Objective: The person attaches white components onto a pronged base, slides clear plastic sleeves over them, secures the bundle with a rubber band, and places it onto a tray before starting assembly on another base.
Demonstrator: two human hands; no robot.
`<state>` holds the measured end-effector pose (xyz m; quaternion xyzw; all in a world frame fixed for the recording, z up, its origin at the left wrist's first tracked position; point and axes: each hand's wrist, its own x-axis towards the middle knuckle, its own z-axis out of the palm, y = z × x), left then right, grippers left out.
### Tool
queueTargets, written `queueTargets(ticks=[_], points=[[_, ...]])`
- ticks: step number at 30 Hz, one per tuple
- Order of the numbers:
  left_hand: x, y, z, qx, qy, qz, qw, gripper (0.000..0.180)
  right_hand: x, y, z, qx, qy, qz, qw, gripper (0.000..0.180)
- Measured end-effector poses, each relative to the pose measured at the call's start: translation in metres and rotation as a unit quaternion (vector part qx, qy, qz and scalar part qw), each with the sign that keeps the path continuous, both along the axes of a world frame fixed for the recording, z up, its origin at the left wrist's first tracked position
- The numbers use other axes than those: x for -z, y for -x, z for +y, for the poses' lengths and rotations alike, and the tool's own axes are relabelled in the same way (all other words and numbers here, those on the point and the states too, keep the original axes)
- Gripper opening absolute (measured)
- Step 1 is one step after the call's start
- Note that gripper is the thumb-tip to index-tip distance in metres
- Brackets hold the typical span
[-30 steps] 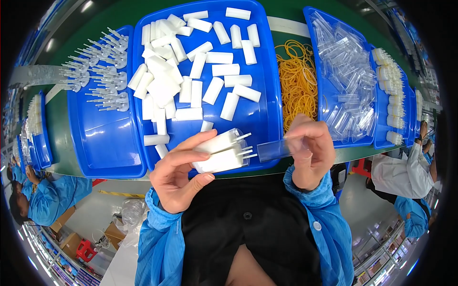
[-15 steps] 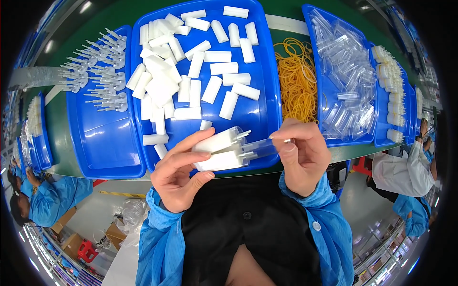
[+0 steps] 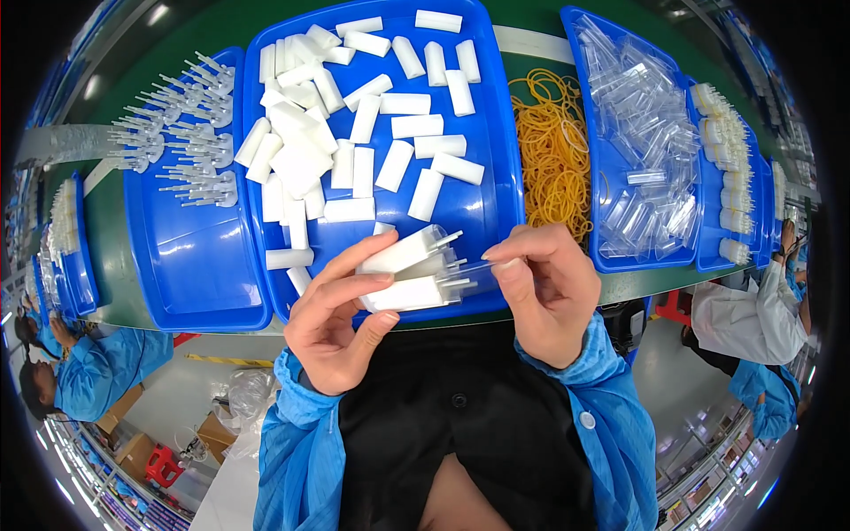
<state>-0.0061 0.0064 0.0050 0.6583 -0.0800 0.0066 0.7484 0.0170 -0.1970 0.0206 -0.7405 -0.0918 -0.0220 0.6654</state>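
Observation:
My left hand (image 3: 329,332) is closed around a bundle of white cylinders (image 3: 405,295), its fingers spread along their left ends. Thin white stems (image 3: 459,284) stick out of the bundle's right end, and clear plastic surrounds part of it. Thumb and forefinger of my right hand (image 3: 560,296) pinch the right end of a clear plastic tube (image 3: 476,275). The tube's left end reaches in among the stems; how far it goes over a cylinder is hard to see. Both hands are above the near edge of a big blue tray (image 3: 482,212) holding many loose white cylinders (image 3: 349,210).
Left of it, another blue tray (image 3: 199,265) holds white stemmed parts (image 3: 199,142). To the right lie yellow rubber bands (image 3: 553,159), a blue tray of clear tubes (image 3: 642,133) and a row of white assembled pieces (image 3: 728,177). Co-workers in blue sit at both sides.
My right hand has moved left with the clear tube, which now sits further into the bundle. The bundle has shifted slightly, and the cylinders have spread a little apart.

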Motion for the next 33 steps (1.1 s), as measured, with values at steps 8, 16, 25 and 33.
queueTargets(ticks=[8, 16, 25, 33], points=[[-0.002, -0.005, 0.000, 0.008, -0.140, -0.089, 0.986, 0.030, 0.006, 0.002, 0.003, -0.016, -0.041, 0.041, 0.998, 0.008], [-0.005, -0.005, 0.002, 0.014, -0.171, -0.102, 0.980, 0.030, 0.007, 0.001, 0.005, -0.061, -0.130, 0.073, 0.987, 0.009], [-0.006, -0.005, 0.002, 0.026, -0.144, -0.082, 0.986, 0.027, 0.010, 0.001, 0.003, -0.096, -0.131, 0.058, 0.985, 0.007], [-0.005, -0.004, 0.001, 0.033, -0.076, -0.046, 0.995, 0.024, 0.014, 0.001, 0.003, -0.091, -0.127, 0.015, 0.988, 0.007]])
